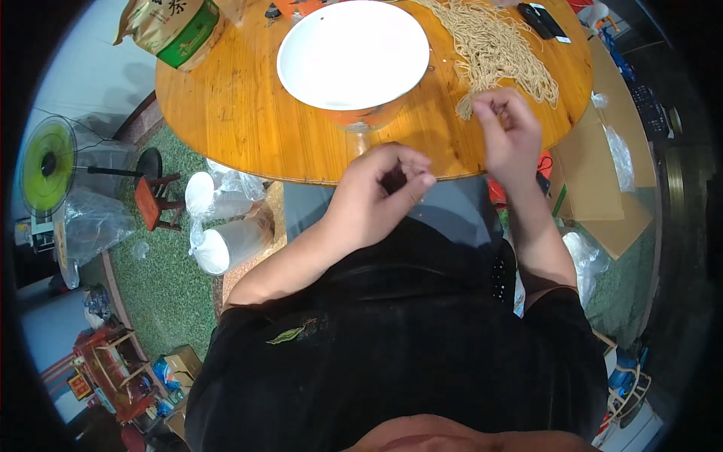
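From my feed, I see the left hand (pixel 376 192) at the near edge of a glossy wooden table (pixel 241 128), fingers bent round toward the thumb with a small gap between; I cannot tell whether a fine strand sits in it. To its right and a little farther forward, the right hand (pixel 514 135) is half-curled above the tabletop, its thumb and fingertips close together beside the near end of a heap of tan cord (pixel 493 53); whether it pinches any, I can't make out. The heap spreads forward from that hand, with a small black object (pixel 536 21) past its far right side. Ahead of the left hand stands a wide tub (pixel 354 53), white on top and orange below, and farther off to its left, a gold-and-green bag (pixel 173 30). Down left of the left hand, I find a green speckled floor (pixel 154 279), white plastic-wrapped cylinders (pixel 233 245), a reddish wooden stool (pixel 157 203) and a green-bladed fan (pixel 49 166). Cardboard (pixel 591 169) lies right of the right hand, below table height.
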`<action>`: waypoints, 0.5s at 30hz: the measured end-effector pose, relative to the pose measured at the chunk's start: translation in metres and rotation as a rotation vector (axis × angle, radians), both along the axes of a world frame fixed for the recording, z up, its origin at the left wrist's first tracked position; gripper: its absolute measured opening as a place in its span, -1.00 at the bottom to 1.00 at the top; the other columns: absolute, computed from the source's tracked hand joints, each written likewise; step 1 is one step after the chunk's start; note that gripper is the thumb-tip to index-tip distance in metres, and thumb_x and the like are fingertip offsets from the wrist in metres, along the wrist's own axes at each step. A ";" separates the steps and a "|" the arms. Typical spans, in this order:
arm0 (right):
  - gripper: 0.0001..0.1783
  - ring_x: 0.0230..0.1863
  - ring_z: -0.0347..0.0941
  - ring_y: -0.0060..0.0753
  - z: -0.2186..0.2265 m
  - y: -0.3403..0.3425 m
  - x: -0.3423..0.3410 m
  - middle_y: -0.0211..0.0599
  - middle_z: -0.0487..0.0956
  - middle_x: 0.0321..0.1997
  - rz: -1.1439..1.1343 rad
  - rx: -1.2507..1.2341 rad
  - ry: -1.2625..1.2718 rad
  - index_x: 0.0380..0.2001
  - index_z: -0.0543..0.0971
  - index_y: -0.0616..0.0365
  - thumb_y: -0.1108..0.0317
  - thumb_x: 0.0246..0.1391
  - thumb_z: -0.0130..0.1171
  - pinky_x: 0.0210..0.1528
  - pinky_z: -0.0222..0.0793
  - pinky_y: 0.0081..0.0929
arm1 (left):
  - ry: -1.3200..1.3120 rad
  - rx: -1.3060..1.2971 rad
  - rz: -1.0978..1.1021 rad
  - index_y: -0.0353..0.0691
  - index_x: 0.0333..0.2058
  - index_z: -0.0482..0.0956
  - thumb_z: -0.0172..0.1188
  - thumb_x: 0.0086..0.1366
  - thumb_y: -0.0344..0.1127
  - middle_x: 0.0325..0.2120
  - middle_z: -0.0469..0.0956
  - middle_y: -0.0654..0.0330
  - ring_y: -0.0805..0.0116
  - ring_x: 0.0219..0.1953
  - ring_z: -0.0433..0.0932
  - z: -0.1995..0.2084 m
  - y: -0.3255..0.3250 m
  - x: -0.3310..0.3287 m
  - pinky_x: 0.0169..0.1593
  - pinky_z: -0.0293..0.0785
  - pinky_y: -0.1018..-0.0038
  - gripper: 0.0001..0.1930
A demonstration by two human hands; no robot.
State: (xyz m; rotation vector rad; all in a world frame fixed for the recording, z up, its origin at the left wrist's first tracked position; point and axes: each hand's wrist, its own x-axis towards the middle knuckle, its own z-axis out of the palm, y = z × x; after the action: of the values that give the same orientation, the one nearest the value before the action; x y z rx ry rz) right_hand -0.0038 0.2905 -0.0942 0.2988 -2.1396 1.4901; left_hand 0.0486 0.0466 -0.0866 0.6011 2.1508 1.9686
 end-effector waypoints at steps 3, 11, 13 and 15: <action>-0.93 -0.25 0.61 -0.12 0.006 -0.021 0.033 -0.21 0.68 -0.28 0.037 0.249 0.175 -0.30 0.71 0.14 0.53 0.16 0.40 -0.15 0.50 -0.27 | -0.365 0.295 -0.056 -0.34 0.10 0.63 0.29 0.62 -0.34 -0.23 0.67 0.30 0.53 -0.24 0.63 -0.001 0.008 -0.008 -0.13 0.58 0.54 -0.78; -0.76 -0.23 0.57 -0.14 -0.016 -0.027 0.072 -0.37 0.66 -0.19 0.130 0.413 0.320 -0.20 0.70 0.01 0.52 0.06 0.47 -0.16 0.42 -0.22 | -0.723 0.425 -0.133 -0.35 0.04 0.73 0.33 0.58 -0.36 -0.18 0.76 0.21 0.52 -0.20 0.65 -0.011 0.010 -0.010 -0.09 0.56 0.56 -0.80; -0.75 -0.23 0.57 -0.14 -0.019 -0.027 0.075 -0.37 0.66 -0.19 0.134 0.425 0.321 -0.20 0.70 0.01 0.52 0.06 0.48 -0.16 0.41 -0.22 | -0.708 0.412 -0.107 -0.35 0.03 0.74 0.35 0.57 -0.38 -0.17 0.78 0.19 0.51 -0.20 0.65 -0.016 0.009 -0.006 -0.08 0.57 0.55 -0.81; -0.75 -0.23 0.57 -0.14 -0.020 -0.028 0.078 -0.37 0.65 -0.20 0.140 0.438 0.325 -0.20 0.70 0.01 0.52 0.05 0.49 -0.16 0.41 -0.22 | -0.594 0.426 -0.022 -0.35 0.02 0.74 0.33 0.55 -0.45 -0.18 0.77 0.19 0.49 -0.20 0.66 -0.024 0.008 0.000 -0.08 0.57 0.55 -0.84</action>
State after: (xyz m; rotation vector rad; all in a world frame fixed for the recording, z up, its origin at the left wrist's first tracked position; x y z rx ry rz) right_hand 0.0739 0.2628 -0.1138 0.8017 -2.1846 0.9425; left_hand 0.0487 0.0542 -0.1109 0.0581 1.3862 2.2397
